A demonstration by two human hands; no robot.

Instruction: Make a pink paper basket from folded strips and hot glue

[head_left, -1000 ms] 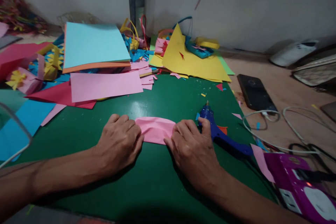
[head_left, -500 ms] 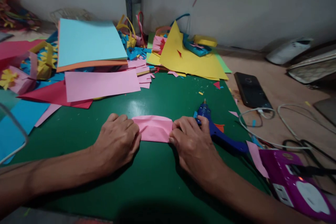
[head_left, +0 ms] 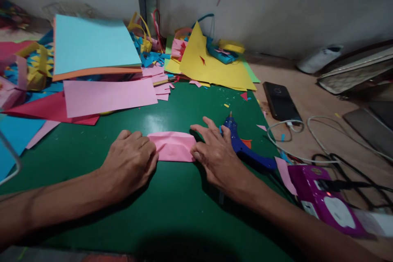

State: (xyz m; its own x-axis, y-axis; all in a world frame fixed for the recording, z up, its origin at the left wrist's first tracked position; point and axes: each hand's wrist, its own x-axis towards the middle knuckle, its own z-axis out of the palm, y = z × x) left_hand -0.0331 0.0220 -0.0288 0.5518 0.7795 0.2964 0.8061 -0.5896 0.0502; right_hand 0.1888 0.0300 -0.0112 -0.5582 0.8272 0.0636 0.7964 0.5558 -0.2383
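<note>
A folded strip of pink paper [head_left: 173, 149] lies in front of me on the green tabletop [head_left: 181, 208], its middle creased and slightly raised. My left hand [head_left: 133, 155] is closed round the strip's left end, which its fingers hide. At the other end, the thumb and a bent finger of my right hand [head_left: 216, 149] pinch the edge, while other fingers are lifted and spread. Just beyond that hand lies a blue glue gun [head_left: 242, 141], nozzle pointing away from me.
Beyond the strip are a pink sheet [head_left: 110, 98], light-blue sheets [head_left: 95, 45], yellow sheets [head_left: 215, 65] and small paper baskets [head_left: 38, 67]. A phone [head_left: 281, 102] with a white cable lies to the right, behind a purple power strip [head_left: 325, 200].
Fingers of my right hand have lifted and spread from their closed grip. My left hand keeps its hold on the paper. The whole scene has shifted slightly left in view.
</note>
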